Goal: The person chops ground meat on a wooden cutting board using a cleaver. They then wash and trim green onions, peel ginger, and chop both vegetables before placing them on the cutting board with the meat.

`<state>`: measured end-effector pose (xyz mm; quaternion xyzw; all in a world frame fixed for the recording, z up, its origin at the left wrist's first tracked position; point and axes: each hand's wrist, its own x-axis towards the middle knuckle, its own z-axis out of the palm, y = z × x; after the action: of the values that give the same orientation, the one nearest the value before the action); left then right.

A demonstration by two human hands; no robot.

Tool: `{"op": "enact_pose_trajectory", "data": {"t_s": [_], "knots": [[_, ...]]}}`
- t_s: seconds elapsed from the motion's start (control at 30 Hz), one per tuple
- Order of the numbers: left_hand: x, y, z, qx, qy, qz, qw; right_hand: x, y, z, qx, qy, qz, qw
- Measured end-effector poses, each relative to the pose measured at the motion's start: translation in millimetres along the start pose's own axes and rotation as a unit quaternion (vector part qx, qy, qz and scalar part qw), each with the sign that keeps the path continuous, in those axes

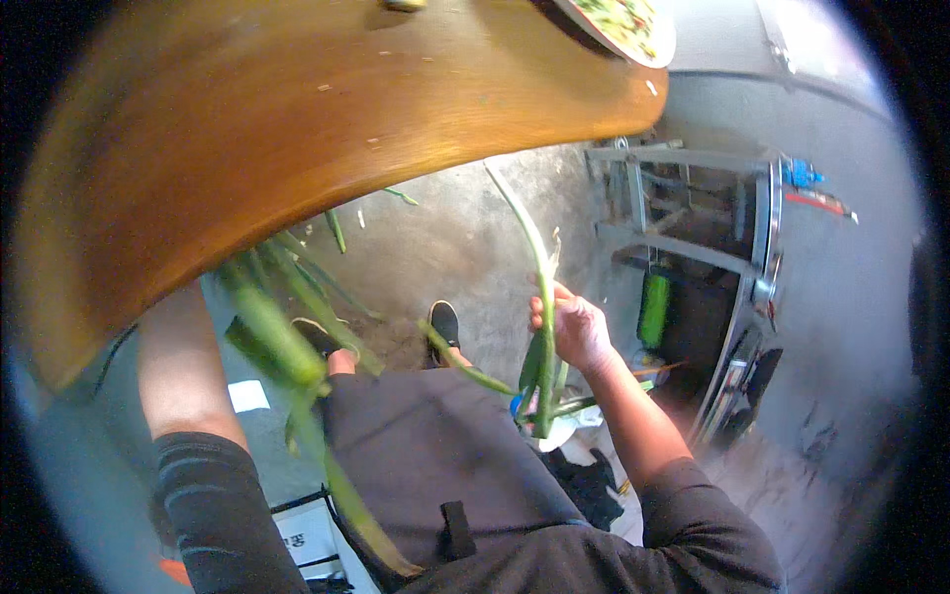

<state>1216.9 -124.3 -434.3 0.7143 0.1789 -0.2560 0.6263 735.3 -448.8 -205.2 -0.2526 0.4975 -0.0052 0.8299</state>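
My right hand (pixel 575 323) holds a long green onion (pixel 548 327) upright in the picture, its white end near the table edge and its green leaves bending down below the fingers. At the left, my left forearm reaches beneath the edge of the wooden table (pixel 371 111), and the left hand itself is hidden there. Beside that forearm hangs a blurred bunch of thick green leaves (pixel 274 327), some of them trailing down along the dark apron (pixel 445 445). What holds this bunch cannot be seen.
A plate of chopped food (pixel 664 44) stands at the table's right end. Green scraps (pixel 335 232) lie on the concrete floor. On the right is a metal rack (pixel 683 245) with a green object (pixel 653 308) hanging in it. My shoes (pixel 444 327) are below.
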Motion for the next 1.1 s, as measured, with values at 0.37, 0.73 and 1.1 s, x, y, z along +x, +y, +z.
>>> {"op": "enact_pose_trajectory", "data": {"t_s": [0.37,0.73,1.1], "knots": [[12.2,-5.9,44.0,0.222,-0.032,0.031,0.974,-28.4,-5.2,-42.1,-0.075,0.075,-0.124,0.987],[-402.0,14.0,231.2,0.133,-0.590,-0.144,0.783,-62.4,-16.6,-15.4,0.008,0.107,-0.161,0.981],[-530.7,46.2,314.4,0.065,-0.605,-0.207,0.766,-135.6,-59.9,-53.9,0.259,-0.078,-0.195,0.943]]}}
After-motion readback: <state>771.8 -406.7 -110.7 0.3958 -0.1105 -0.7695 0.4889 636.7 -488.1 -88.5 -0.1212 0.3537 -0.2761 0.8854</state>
